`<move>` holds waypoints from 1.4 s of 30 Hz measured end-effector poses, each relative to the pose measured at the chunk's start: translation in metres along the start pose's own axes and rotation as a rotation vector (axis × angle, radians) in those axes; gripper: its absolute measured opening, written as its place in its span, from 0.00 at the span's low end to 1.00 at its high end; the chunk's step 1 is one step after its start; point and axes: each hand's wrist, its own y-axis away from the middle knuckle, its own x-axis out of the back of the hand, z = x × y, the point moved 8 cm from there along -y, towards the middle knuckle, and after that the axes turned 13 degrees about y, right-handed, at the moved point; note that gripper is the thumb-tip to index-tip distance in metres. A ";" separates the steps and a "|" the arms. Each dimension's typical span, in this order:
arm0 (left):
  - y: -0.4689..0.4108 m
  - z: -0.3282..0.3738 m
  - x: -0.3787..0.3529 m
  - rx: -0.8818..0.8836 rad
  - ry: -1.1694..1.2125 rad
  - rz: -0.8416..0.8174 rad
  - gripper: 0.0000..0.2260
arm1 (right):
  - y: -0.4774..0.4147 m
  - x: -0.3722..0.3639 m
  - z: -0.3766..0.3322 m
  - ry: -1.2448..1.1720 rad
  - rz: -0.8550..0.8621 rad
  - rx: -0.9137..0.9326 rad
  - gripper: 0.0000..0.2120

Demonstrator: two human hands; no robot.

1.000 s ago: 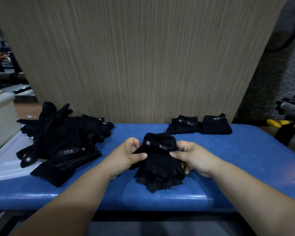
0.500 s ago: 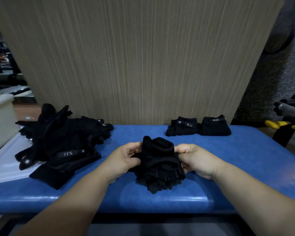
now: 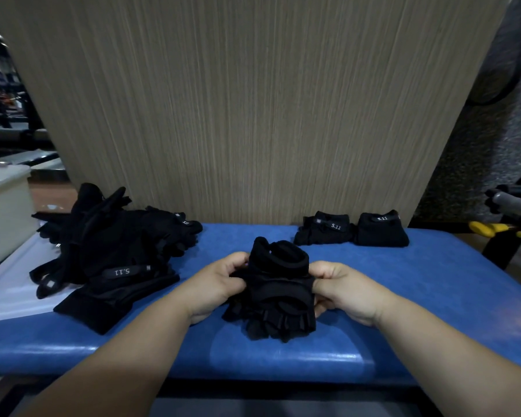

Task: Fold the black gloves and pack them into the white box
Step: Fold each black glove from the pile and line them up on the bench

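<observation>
At the far left edge I see the white box (image 3: 3, 212), with a flat white sheet (image 3: 9, 284) just beside it. A loose pile of black gloves (image 3: 112, 251) lies partly on that sheet and partly on the blue table (image 3: 433, 296). Near the table's front middle, my view has the left hand (image 3: 214, 284) with fingers curled, pinching the left edge of the half-folded glove (image 3: 277, 293). This glove rests on the table, its cuff standing up in a rolled loop at the far side and its short fingers pointing toward the camera. The right hand (image 3: 343, 287) pinches the glove's right edge the same way. Farther back and to the right, two folded glove bundles (image 3: 324, 233) sit touching side by side against the wood-grain panel (image 3: 253, 115). Off the table's right end I can make out a yellow-handled tool (image 3: 487, 228).
</observation>
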 end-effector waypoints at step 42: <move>-0.004 0.007 0.002 -0.086 -0.119 0.144 0.12 | -0.007 0.007 0.001 0.156 0.195 -0.053 0.10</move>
